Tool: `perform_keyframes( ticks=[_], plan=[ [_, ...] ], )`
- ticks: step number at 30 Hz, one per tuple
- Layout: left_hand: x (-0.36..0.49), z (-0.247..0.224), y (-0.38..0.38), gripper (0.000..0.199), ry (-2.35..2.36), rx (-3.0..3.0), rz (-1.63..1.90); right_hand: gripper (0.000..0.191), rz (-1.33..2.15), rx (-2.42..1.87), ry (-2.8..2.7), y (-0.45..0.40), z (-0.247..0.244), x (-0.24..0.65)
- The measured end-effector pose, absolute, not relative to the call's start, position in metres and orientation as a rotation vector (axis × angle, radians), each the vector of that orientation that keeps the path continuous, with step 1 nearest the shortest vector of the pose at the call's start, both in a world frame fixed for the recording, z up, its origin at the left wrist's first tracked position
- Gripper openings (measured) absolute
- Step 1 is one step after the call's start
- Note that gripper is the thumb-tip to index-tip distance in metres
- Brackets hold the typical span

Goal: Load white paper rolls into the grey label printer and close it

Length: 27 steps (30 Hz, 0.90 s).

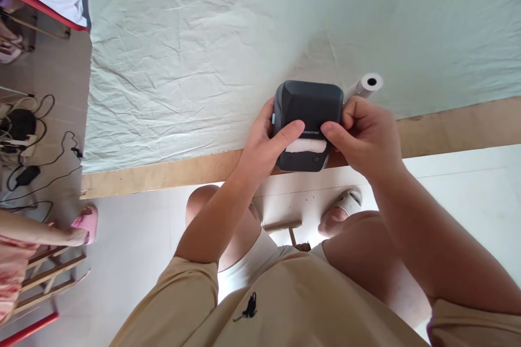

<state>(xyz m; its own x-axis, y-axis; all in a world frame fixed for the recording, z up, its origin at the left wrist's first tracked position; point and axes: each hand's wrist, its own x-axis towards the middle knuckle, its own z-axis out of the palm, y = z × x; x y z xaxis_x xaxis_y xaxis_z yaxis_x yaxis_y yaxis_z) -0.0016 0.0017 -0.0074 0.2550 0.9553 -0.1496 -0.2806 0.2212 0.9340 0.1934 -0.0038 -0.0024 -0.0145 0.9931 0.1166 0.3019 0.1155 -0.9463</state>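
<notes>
One printer [312, 104], twelve o'clock from body [293, 303]; one paper roll [363, 85] at its two o'clock; two hands, part-curled, gripping printer: left hand [261, 140] at nine o'clock, right hand [372, 133] at three; underside fingers, roll's near end hidden

Both hands [262, 140] hold a black printer [311, 102].

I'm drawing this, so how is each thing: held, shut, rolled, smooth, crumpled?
Left hand: gripping printer
Right hand: gripping printer
Printer: held, lid looks shut
White strip: showing at printer's front
Roll: wound up, partly hidden
Cloth: spread out, wrinkled
Cables: tangled
Pink shoe: worn
</notes>
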Motion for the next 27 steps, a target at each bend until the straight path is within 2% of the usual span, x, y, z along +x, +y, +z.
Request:
perform_keyframes(
  ticks=[3,7,13,20,23,27],
  plan=[
    [0.000,-0.008,0.002,0.055,0.872,0.974,1.059,0.052,0.951,-1.349,-1.492,-0.002,0.001,0.196],
    [0.000,-0.010,0.004,0.060,0.832,0.912,1.052,0.054,0.985,-1.349,-1.503,0.001,-0.005,0.197],
    [0.005,-0.011,0.007,0.039,0.914,0.662,1.110,0.048,0.909,-1.258,-1.512,0.003,-0.024,0.194],
    [0.006,-0.009,0.008,0.035,0.957,0.589,1.171,0.049,1.097,-1.170,-1.487,0.005,-0.012,0.201],
    [0.006,-0.005,0.008,0.032,0.942,0.604,1.147,0.045,0.999,-1.204,-1.507,0.003,-0.002,0.205],
    [0.006,-0.006,0.009,0.040,0.981,0.583,1.119,0.027,0.731,-1.231,-1.428,-0.003,0.010,0.198]
  ],
)
